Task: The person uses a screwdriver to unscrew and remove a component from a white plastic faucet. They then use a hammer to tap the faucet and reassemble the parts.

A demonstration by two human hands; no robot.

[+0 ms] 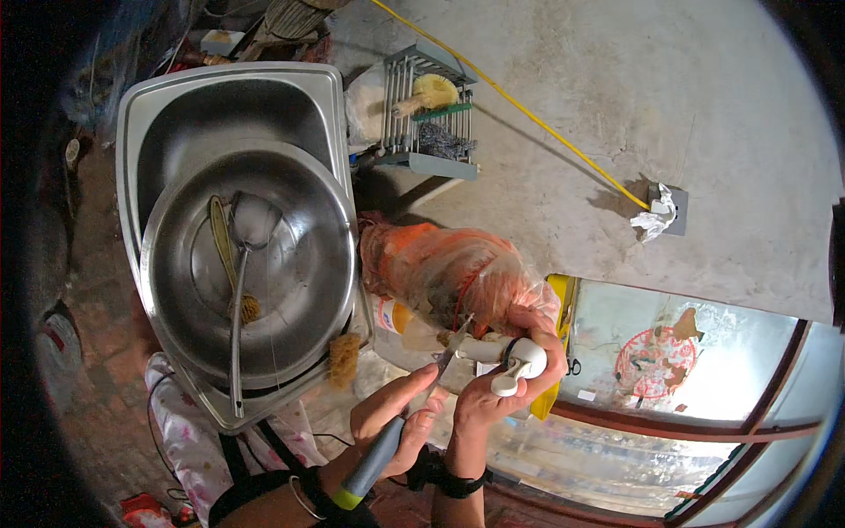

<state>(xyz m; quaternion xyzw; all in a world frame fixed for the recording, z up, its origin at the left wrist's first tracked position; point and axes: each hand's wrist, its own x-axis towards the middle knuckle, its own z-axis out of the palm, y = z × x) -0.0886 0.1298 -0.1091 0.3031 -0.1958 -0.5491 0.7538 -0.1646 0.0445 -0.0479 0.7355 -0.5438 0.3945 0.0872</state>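
My left hand (392,418) is closed around a knife (377,459) with a grey handle and a green butt end. Its narrow blade points up and to the right. A white plastic tap (528,359) sits in my right hand (493,396), whose fingers wrap round its body and lever. The blade's tip lies close to the tap's narrow inlet end, which looks brownish; whether they touch I cannot tell. Just beyond both hands hangs or lies a clear plastic bag (440,264) with something orange in it.
On the left, a steel sink (231,72) holds a large steel basin (167,308) with a ladle (236,343) and a brush (222,238) in it. A wall rack (400,106) carries a scrubber. A yellow cable (537,119) runs to a wall socket (678,211). A window (651,352) is at right.
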